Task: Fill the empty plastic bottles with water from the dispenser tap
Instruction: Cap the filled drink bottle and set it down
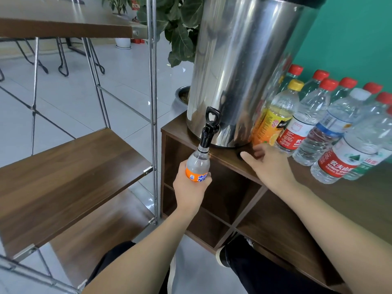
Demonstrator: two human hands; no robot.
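One bottle [197, 166], orange-labelled and uncapped, sits in the left hand [191, 185], whose fingers wrap its lower body and hold its mouth right under the black tap [210, 130] of the steel dispenser [239, 71]. The filling step looks set up, though no stream is visible and the lever stands upright. To the right, the right hand [268, 166] hovers with relaxed fingers over the table [350, 198], holding nothing. Next it likely needs to reach left and work the lever. Farther right stand the capped bottles [331, 128].
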